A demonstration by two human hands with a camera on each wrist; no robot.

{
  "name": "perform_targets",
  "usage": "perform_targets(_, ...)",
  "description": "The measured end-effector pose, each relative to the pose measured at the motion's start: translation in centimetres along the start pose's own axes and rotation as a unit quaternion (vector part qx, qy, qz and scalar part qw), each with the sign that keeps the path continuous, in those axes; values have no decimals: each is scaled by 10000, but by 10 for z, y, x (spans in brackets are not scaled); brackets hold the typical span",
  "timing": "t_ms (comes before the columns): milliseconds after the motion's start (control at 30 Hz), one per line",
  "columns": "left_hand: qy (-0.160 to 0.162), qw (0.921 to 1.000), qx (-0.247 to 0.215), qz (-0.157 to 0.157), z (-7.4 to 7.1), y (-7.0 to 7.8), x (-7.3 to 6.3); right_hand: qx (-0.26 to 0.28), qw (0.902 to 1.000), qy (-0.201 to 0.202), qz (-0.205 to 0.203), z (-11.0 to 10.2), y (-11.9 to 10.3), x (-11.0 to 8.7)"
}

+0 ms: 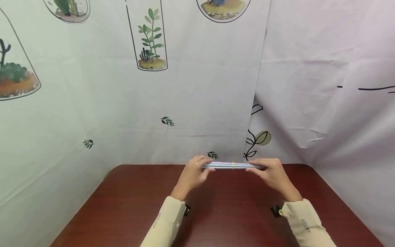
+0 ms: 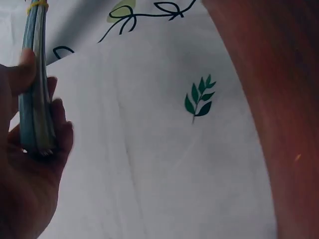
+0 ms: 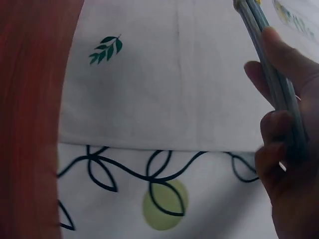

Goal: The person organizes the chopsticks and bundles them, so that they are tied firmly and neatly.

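Observation:
A slim bundle of long, pale blue strips or sticks is held level above the far part of the table; their exact kind is unclear. Around its middle sits a yellow rubber band. My left hand grips the left end between thumb and fingers. At the opposite end, my right hand pinches it the same way. In the left wrist view, the bundle lies between the thumb and curled fingers. The right wrist view shows fingers wrapped round the other end of the bundle.
Beneath both hands is a dark red-brown wooden table with rounded far corners. A white cloth printed with plants and jars hangs behind it and along the sides. Dark wrist devices show at the cuffs.

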State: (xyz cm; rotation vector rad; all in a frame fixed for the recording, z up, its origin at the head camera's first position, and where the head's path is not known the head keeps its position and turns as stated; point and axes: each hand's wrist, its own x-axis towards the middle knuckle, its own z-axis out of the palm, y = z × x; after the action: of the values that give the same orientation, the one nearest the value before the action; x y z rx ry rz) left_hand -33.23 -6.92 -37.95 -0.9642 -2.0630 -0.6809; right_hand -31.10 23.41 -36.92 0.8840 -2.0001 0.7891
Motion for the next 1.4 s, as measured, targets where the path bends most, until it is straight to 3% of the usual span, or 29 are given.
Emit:
perform_targets(100, -171, 9960, -850, -215, 2, -5, -2, 721, 9945, -240, 719, -1, 3, -3)
perform_targets(200, -219, 9850, -1597, -618, 5, -7, -3, 1446, 9776, -437, 1465, -2, 5, -6)
perform_targets(333, -450, 9614, -2363, -1333, 9, -7, -4, 2014, 9526, -735, 2159, -4, 10, -9)
perform_targets(500, -1298, 9324, -2713, -2006, 13, -16, -10, 2068, 9354, -1295, 2560, -1, 23, -19)
perform_targets(600, -1794, 9251, -2579, -2132, 19, -26, -15, 2075, 9306, -1534, 2597, 5, 34, -27)
perform_targets(767, -2062, 9366, -1771, -2212, 36, -39, -20, 1910, 9284, -1872, 2580, 24, 57, -36)
perform_targets(833, -2121, 9365, -1517, -2343, 42, -41, -20, 1767, 9259, -2045, 2639, 30, 65, -38)
perform_targets(900, -2212, 9328, -1369, -2493, 48, -42, -20, 1591, 9229, -2223, 2711, 35, 71, -40)
perform_targets(1167, -2644, 9044, -1064, -3177, 62, -46, -19, 1172, 9074, -2713, 2988, 50, 87, -42)
perform_targets(1300, -2863, 8933, -1004, -3315, 68, -47, -19, 1044, 9019, -2733, 3177, 56, 91, -45)
perform_targets(1400, -2969, 8900, -924, -3334, 70, -48, -18, 934, 9000, -2754, 3247, 59, 92, -45)
